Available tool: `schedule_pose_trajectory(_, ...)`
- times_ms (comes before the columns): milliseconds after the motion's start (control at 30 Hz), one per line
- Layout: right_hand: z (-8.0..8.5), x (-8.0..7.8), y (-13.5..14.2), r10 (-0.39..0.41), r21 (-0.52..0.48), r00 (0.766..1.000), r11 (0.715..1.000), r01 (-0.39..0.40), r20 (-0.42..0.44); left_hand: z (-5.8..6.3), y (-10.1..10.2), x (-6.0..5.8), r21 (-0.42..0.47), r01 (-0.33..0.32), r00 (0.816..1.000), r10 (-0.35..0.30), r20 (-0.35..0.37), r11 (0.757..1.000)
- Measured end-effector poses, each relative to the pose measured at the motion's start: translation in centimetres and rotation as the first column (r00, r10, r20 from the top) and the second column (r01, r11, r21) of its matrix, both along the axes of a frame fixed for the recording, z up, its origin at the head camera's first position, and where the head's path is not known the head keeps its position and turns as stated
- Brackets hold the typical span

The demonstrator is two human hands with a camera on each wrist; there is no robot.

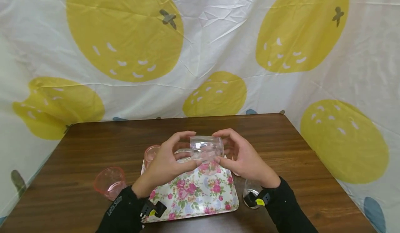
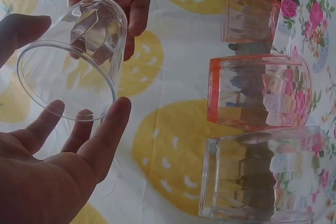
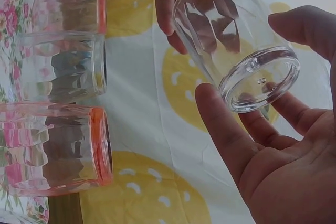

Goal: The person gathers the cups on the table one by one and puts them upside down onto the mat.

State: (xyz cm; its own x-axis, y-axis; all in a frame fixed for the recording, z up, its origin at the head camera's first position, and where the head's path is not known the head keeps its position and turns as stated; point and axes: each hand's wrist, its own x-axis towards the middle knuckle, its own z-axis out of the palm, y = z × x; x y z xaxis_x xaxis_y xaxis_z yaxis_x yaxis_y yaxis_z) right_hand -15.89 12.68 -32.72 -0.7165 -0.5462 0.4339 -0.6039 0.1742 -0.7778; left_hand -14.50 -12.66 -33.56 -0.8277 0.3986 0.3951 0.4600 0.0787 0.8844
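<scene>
Holding clr cup [image 1: 206, 147] sideways btwn L hand [image 1: 170, 160] & R hand [image 1: 243, 156]

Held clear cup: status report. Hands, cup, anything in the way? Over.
Left hand on rim end, right hand on base end. Held clear cup sideways, above floral tray. Other cups stand below, none touching it.

Tray [image 1: 190, 208] on table [image 1: 290, 156] between cups [image 1: 109, 182]

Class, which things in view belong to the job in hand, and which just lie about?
In the job: left hand, right hand, clear tumbler they hold; probably flowered tray and pink tumbler left of it.
Just there: fruit-print cloth, wooden table.
</scene>
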Motion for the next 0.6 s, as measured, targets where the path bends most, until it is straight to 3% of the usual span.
schedule_pose_trajectory(600,-0.02,-0.06,-0.05,-0.006,-0.016,1.0,1.0,0.006,0.001,0.03,-0.27,0.09,0.001,0.027,0.998,-0.027,0.052,1.0)
